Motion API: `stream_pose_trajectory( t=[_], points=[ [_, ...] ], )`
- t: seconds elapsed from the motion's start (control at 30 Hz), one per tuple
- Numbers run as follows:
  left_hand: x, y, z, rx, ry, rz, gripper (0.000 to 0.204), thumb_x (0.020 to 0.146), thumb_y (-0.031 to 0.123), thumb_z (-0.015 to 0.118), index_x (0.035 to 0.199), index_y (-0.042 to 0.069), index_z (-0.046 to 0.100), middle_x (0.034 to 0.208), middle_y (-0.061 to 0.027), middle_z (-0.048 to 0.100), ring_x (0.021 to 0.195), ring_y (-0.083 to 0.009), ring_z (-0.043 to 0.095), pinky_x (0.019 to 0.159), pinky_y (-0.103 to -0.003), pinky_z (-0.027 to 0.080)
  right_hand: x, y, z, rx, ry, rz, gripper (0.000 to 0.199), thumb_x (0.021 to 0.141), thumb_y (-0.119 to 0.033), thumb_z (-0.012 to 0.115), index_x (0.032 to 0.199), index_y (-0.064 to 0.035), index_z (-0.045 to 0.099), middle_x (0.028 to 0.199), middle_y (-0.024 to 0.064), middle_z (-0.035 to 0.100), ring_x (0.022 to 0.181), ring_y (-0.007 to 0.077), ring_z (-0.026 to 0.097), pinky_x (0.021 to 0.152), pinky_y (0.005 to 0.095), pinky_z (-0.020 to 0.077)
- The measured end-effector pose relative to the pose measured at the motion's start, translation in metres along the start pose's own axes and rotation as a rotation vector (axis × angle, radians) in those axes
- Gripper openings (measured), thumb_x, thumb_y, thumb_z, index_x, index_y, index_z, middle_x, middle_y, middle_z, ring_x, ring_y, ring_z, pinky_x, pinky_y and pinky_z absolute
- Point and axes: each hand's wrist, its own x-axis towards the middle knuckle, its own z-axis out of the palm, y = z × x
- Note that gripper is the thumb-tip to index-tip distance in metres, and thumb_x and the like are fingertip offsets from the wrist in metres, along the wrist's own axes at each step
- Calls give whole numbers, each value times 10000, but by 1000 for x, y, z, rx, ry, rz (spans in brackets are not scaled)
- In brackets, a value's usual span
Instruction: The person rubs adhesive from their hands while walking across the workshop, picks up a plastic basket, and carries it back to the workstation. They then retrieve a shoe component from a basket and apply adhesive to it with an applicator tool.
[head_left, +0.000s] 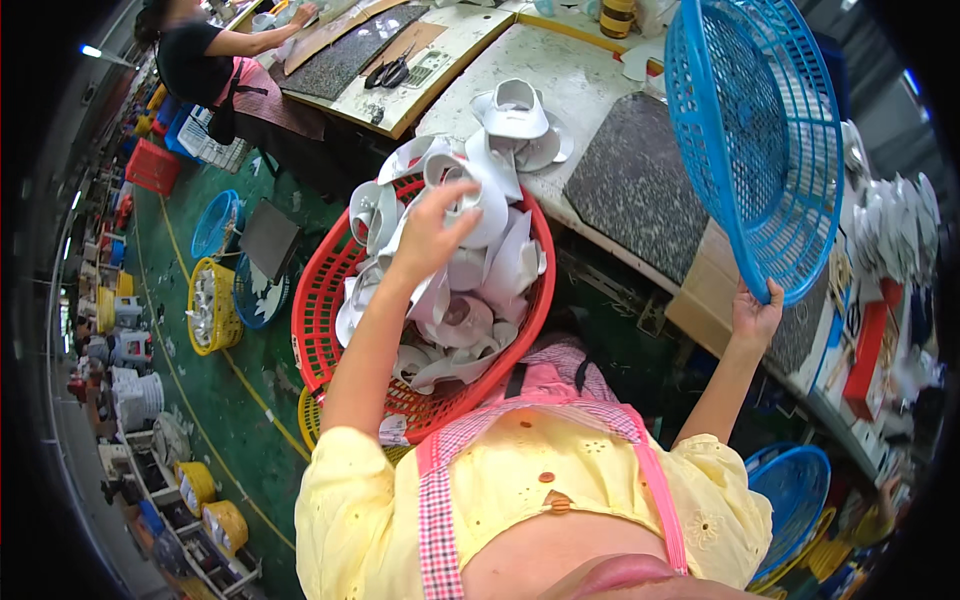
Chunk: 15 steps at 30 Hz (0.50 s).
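Observation:
A red plastic basket (318,345) stands in front of me, heaped with curved white pieces (462,322) that look like shoe uppers. Over the heap, my left hand (437,228) has its fingers apart, close to a white piece near the top; whether it touches that piece I cannot tell. My right hand (757,318) grips the lower rim of a blue plastic basket (740,140), which is tilted up on its side above the right part of the workbench. The blue basket's visible inside holds nothing.
The workbench (600,75) carries a dark speckled slab (640,180) and several white pieces. Scissors (388,72) lie on the far table, where another person (250,75) works. A yellow basket (215,310) sits on the green floor. White pieces (900,225) are stacked at right.

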Motion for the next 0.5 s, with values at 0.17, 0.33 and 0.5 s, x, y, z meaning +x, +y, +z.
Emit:
stream_pose_trajectory(
  t=[0.17, 0.33, 0.5],
  points=[
    [153, -54, 19, 170, 89, -146, 352, 711, 273, 572, 981, 49, 545, 999, -140, 525, 945, -255, 489, 805, -311, 374, 66, 23, 65, -41, -65, 153, 352, 640, 41, 497, 988, 24, 443, 975, 130, 522, 884, 262, 519, 790, 362, 443],
    [250, -108, 56, 398, -78, -157, 526, 626, 425, 616, 1017, 84, 531, 1013, -145, 519, 953, -277, 483, 829, -339, 367, 97, 30, 81, -218, -21, 229, 371, 670, -26, 495, 1018, 73, 412, 1025, 182, 484, 957, 304, 477, 864, 417, 378],
    [290, -171, 86, 661, -376, -348, 881, 451, 496, 665, 1202, 158, 354, 1074, -134, 495, 1000, -279, 465, 873, -390, 332, 100, 19, 80, -395, -16, 234, 409, 673, -70, 504, 1036, 81, 392, 1024, 189, 480, 971, 317, 465, 891, 430, 346]
  ],
)
